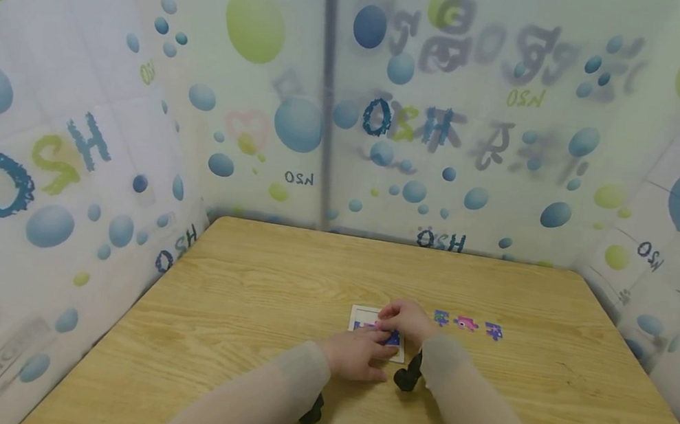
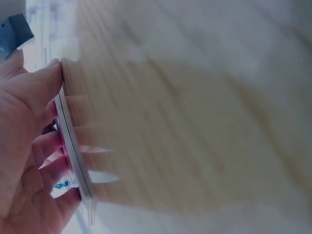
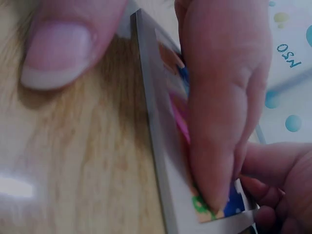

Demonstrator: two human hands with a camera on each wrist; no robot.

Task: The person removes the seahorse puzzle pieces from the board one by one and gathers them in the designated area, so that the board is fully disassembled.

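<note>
A jigsaw puzzle board [image 1: 357,310] with a white border lies on the wooden table, partly filled with purple and pink pieces. My left hand [image 1: 356,355] rests across its near part, fingers extended and spread; in the left wrist view this hand [image 2: 29,141] touches along the board's edge [image 2: 73,141]. The right hand [image 1: 408,319] reaches over the board's far right side, its fingers curled and the thumb and index finger pinching at a pink puzzle piece [image 1: 378,324]. In the right wrist view, the left hand's fingers [image 3: 217,107] cover much of the picture.
Several loose puzzle pieces lie in a row right of the board: a blue-green piece [image 1: 441,317], a pink piece [image 1: 466,323] and a purple piece [image 1: 493,331]. Patterned curtains [image 1: 249,126] surround the wooden table [image 1: 246,278] at the back and sides.
</note>
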